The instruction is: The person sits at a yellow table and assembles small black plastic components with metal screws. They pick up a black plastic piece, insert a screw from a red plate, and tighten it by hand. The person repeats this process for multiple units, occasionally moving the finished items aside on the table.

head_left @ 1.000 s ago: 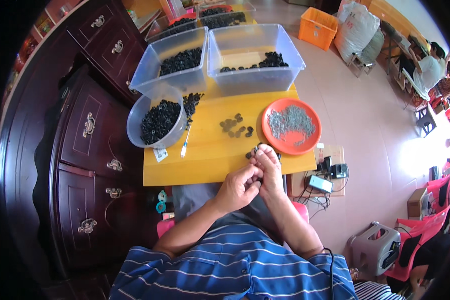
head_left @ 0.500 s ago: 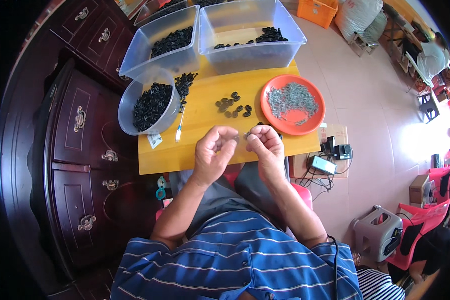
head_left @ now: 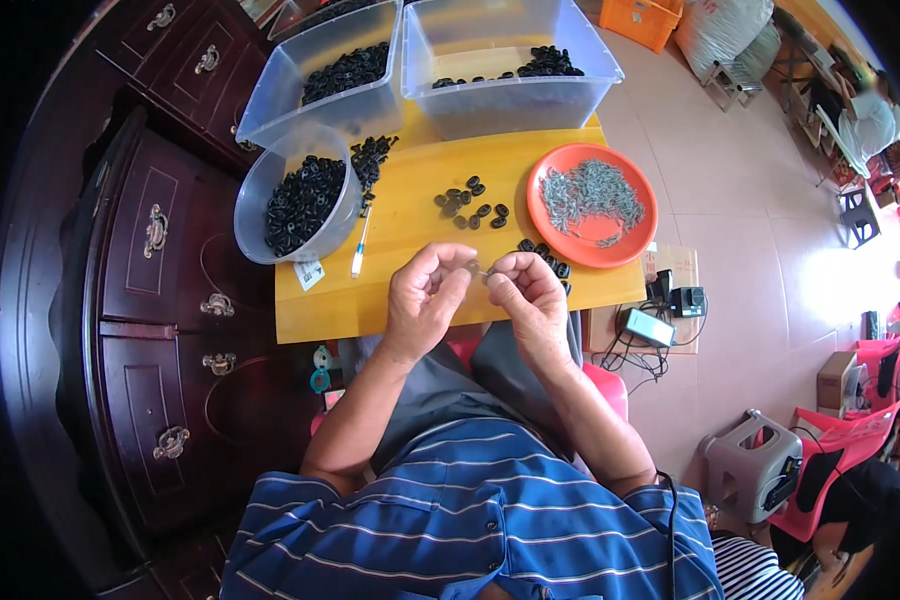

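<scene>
Cannot tell the exact form of the tiny piece [head_left: 482,274] between the fingers [head_left: 435,258] of left hand [head_left: 417,305] and right hand [head_left: 540,312]: too small, and partly covered by the fingertips. Cannot count the grey bits [head_left: 592,190] on the plate [head_left: 647,200], nor the black parts [head_left: 305,205] in the tub [head_left: 344,222]. Can see only the lower portion of the crate [head_left: 642,20] and the sack [head_left: 725,32], cut by the upper edge. Cannot see the desk [head_left: 410,215] beneath the bins [head_left: 515,114]. Can hardly make out the far person [head_left: 867,125], small and blurred.

The central table [head_left: 320,312] looks like smooth wood; the plate [head_left: 570,245], right of centre, is glossy plastic, its pins [head_left: 582,195] metallic. Upper tubs [head_left: 520,115] are clear, smooth plastic. At left, the cabinet [head_left: 130,300] is polished wood; at bottom, the shirt [head_left: 420,480] is matt cloth
</scene>
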`<action>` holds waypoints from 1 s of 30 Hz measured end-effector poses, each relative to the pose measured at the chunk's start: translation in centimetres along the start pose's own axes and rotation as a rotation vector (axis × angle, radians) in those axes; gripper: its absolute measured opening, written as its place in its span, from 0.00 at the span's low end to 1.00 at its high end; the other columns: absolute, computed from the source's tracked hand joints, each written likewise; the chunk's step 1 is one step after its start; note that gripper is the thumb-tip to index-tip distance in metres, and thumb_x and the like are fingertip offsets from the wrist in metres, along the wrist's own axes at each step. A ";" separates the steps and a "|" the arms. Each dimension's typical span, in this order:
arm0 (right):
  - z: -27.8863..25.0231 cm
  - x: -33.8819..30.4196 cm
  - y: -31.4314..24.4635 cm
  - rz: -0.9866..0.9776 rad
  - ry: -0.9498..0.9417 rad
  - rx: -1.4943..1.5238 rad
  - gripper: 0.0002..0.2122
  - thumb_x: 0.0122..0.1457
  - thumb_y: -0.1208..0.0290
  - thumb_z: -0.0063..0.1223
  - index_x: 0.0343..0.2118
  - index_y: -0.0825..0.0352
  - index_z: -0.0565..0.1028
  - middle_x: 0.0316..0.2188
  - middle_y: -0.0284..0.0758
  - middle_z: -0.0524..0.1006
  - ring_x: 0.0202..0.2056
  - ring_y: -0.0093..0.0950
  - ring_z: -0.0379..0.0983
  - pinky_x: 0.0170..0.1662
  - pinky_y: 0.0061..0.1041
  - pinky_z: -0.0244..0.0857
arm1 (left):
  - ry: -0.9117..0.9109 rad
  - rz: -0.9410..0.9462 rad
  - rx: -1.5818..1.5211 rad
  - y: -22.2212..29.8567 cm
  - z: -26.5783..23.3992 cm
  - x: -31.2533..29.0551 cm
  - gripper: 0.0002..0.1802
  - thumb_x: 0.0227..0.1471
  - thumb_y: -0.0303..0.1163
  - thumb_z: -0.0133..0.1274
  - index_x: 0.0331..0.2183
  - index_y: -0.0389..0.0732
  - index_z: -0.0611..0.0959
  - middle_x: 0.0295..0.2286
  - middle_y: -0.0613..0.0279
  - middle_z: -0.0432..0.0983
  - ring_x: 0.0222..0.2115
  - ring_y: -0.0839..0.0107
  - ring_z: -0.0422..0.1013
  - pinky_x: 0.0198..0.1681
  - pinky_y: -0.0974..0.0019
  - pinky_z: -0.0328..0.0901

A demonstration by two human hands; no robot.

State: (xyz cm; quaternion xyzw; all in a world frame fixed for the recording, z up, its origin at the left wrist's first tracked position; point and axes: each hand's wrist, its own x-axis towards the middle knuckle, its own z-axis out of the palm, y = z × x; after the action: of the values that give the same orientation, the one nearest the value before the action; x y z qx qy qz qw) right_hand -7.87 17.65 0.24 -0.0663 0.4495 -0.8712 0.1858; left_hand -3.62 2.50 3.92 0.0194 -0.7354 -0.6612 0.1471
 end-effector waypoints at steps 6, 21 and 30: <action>0.0 0.0 -0.1 0.001 0.006 -0.009 0.06 0.63 0.81 0.55 0.41 0.67 0.73 0.35 0.26 0.75 0.34 0.13 0.70 0.40 0.14 0.67 | 0.004 0.006 0.029 -0.1 0.0 0.1 0.09 0.58 0.20 0.54 0.42 0.34 0.81 0.32 0.67 0.79 0.26 0.87 0.71 0.30 0.78 0.66; -0.4 0.1 -0.1 0.118 -0.030 -0.178 0.07 0.65 0.74 0.57 0.43 0.69 0.77 0.32 0.25 0.78 0.31 0.13 0.72 0.36 0.14 0.67 | -0.146 0.044 0.190 -0.5 -1.0 0.9 0.10 0.59 0.21 0.53 0.43 0.33 0.83 0.32 0.68 0.76 0.27 0.85 0.69 0.31 0.79 0.65; -1.1 0.3 0.5 0.249 -0.036 0.070 0.08 0.67 0.66 0.55 0.41 0.65 0.78 0.35 0.27 0.80 0.34 0.15 0.75 0.42 0.18 0.69 | -0.196 0.157 0.424 1.8 -0.3 1.0 0.19 0.50 0.17 0.60 0.46 0.34 0.81 0.35 0.60 0.77 0.29 0.78 0.74 0.31 0.74 0.69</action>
State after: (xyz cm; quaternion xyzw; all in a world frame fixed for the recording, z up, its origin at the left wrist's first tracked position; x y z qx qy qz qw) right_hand -8.35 18.08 -0.80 -0.0193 0.4203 -0.8552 0.3028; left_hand -4.23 2.20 5.86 -0.0715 -0.8677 -0.4775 0.1184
